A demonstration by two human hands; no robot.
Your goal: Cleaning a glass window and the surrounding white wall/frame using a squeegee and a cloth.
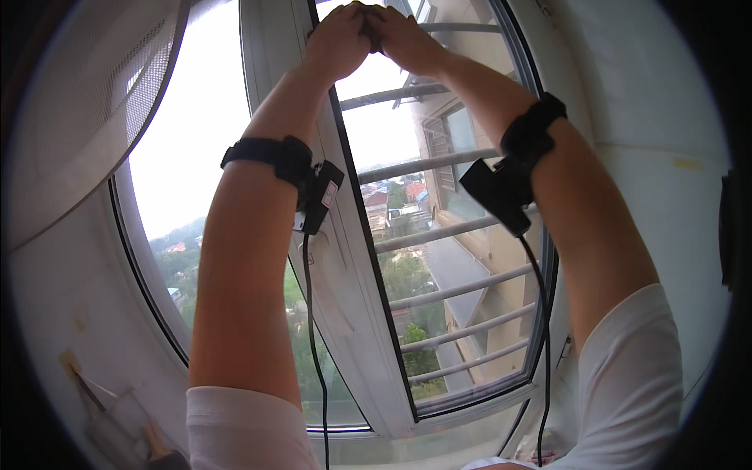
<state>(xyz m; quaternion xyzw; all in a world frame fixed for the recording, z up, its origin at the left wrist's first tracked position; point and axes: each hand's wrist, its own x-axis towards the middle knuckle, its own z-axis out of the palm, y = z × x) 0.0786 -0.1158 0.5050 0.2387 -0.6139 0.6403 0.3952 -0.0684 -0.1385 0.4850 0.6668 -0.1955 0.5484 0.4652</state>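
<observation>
Both arms reach up in front of a barred window. My left hand and my right hand meet at the top of the view, with fingers curled around a dark cloth-like thing between them. What exactly it is cannot be told. Behind the hands are the white window frame and the window pane with metal bars. Each forearm wears a black strap with a small black device, the left one and the right one, and a black cable hangs from each.
A round mesh screen fills the upper left. A bare wall stands at the right. At the lower left, a wooden-handled tool is near the wall. Buildings and trees show outside. A plastic bag lies at the bottom right.
</observation>
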